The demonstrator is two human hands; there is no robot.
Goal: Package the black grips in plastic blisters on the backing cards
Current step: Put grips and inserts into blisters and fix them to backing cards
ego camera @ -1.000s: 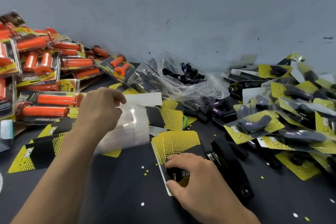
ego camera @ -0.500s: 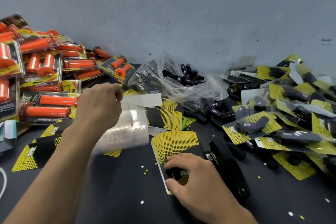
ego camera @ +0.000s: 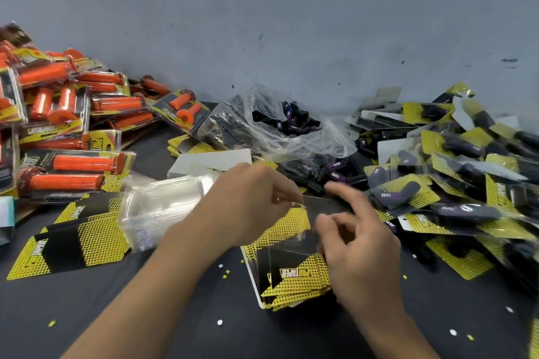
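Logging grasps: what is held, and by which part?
A clear blister: left hand pinches its far edge; right hand is at its right side, grip too blurred to tell.

Nearer than the fingers of the left hand (ego camera: 248,207) and right hand (ego camera: 360,253), the dark table (ego camera: 180,320) lies bare but for paper dots. A thin clear blister (ego camera: 309,213) fills the gap between the fingertips. Left of the fingers stands the blister stack (ego camera: 163,210). Beyond them slumps the plastic bag (ego camera: 291,131). To their right crowds the packed pile (ego camera: 466,181). Backing cards (ego camera: 294,280) lie beneath.
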